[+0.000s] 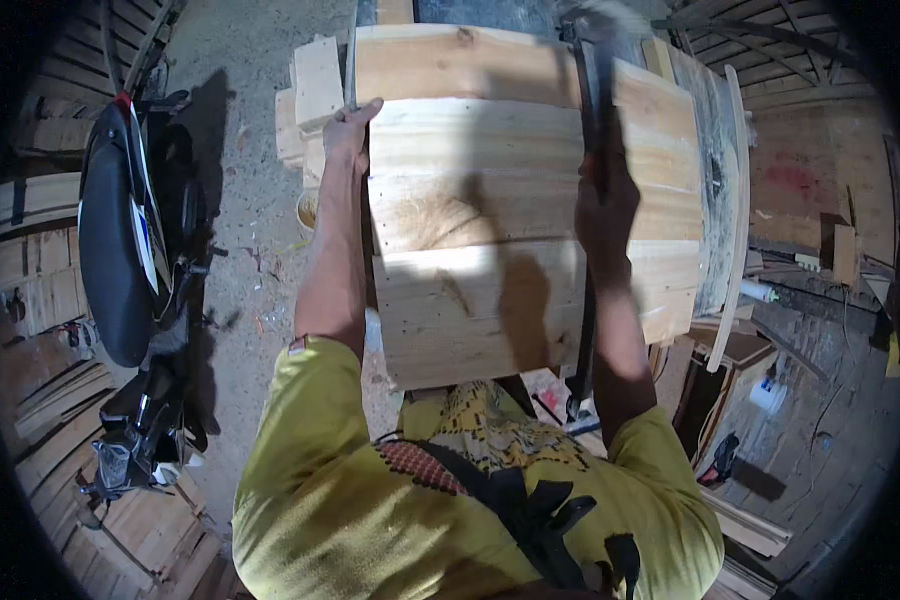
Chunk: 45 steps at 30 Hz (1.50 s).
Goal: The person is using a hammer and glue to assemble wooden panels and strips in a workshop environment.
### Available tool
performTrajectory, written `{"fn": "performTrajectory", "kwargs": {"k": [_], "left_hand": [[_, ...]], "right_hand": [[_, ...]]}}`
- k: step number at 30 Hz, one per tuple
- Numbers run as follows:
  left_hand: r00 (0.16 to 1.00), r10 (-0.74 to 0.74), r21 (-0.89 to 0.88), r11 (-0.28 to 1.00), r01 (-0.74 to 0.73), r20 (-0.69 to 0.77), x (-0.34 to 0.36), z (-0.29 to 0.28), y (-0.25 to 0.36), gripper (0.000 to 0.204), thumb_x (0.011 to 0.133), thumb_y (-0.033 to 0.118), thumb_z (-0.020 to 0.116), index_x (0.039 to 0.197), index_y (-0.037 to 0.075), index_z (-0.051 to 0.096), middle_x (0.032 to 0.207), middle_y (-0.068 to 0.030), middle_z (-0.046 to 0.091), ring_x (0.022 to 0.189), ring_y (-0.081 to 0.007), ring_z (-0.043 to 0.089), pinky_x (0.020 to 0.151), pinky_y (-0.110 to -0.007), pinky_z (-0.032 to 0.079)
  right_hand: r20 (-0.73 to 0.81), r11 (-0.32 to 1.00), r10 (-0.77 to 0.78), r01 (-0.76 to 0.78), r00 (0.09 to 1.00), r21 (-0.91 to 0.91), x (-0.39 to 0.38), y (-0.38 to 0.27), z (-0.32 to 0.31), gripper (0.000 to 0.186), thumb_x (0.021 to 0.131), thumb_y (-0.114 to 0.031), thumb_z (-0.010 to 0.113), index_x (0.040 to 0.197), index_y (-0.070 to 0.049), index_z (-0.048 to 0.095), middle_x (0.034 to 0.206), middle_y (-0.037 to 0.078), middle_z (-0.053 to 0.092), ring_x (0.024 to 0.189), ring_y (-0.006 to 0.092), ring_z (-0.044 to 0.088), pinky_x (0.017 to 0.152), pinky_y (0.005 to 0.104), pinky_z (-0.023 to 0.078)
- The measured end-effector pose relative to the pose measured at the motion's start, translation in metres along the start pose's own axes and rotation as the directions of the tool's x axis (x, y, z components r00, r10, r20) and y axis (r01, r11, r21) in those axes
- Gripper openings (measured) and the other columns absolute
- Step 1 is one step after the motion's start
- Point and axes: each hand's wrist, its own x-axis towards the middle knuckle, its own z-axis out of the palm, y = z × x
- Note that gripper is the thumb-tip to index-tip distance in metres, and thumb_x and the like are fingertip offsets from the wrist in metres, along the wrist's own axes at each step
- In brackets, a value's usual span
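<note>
A wide panel of pale pine boards point(470, 150) lies in front of me, laid edge to edge. At its left edge, my left hand point(348, 138) grips the wood, thumb on top and fingers down over the side. My right hand point(607, 205) is closed round the dark bar of what looks like a long bar clamp point(596, 90), which runs from the panel's far edge toward me. Its far end is smeared by motion; its near end shows just below the panel. Shadows of my head and arm fall over the boards.
Under the panel is a blue-grey worktop point(715, 190). Cut wood blocks point(317, 80) are stacked beyond my left hand. A motorbike point(120, 240) stands on the left. Along the right are a long thin strip point(738, 220), a white bottle point(767, 394) and scrap boards.
</note>
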Motion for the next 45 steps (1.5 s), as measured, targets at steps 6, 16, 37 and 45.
{"fn": "performTrajectory", "kwargs": {"k": [6,16,37,45], "left_hand": [[0.999,0.025,-0.024,0.999,-0.025,-0.021,-0.017,0.02,0.006,0.018,0.082,0.002,0.079,0.095,-0.002,0.067,0.093,-0.0127,0.071,0.08,-0.0215,0.07,0.071,-0.035,0.06],[0.993,0.038,0.048,0.998,-0.033,-0.116,0.014,-0.009,-0.011,0.028,0.078,0.006,0.084,0.099,-0.003,0.069,0.1,-0.0116,0.071,0.091,-0.0217,0.067,0.082,-0.034,0.056],[0.978,0.201,0.139,0.972,-0.192,-0.053,-0.003,0.006,-0.002,0.02,0.082,0.006,0.081,0.097,0.001,0.069,0.099,-0.0078,0.07,0.09,-0.0167,0.064,0.084,-0.027,0.049],[0.98,0.171,0.101,0.982,-0.161,-0.105,0.007,-0.003,-0.005,0.027,0.082,0.003,0.081,0.104,-0.002,0.066,0.104,-0.0097,0.07,0.094,-0.0188,0.064,0.089,-0.029,0.05]], "right_hand": [[-0.246,1.0,0.012,-0.016,0.969,-0.011,-0.033,0.017,0.012,0.051,0.1,0.0,0.05,0.15,0.001,0.042,0.097,0.017,0.069,0.08,0.0266,0.065,0.075,0.0365,0.054],[0.023,0.967,0.254,-0.253,0.967,-0.029,-0.034,0.023,-0.016,0.057,0.098,-0.009,0.056,0.153,-0.008,0.041,0.125,0.029,0.063,0.112,0.0401,0.066,0.09,0.0407,0.053],[-0.184,0.973,-0.011,-0.032,0.983,-0.229,0.031,0.086,-0.106,0.054,0.1,-0.005,0.05,0.153,-0.01,0.041,0.123,0.023,0.068,0.104,0.0266,0.07,0.085,0.0339,0.052],[0.24,0.653,0.709,-0.489,0.663,-0.578,-0.037,0.143,-0.079,0.053,0.1,-0.012,0.052,0.152,-0.015,0.043,0.123,0.027,0.065,0.11,0.0431,0.065,0.094,0.0425,0.051]]}}
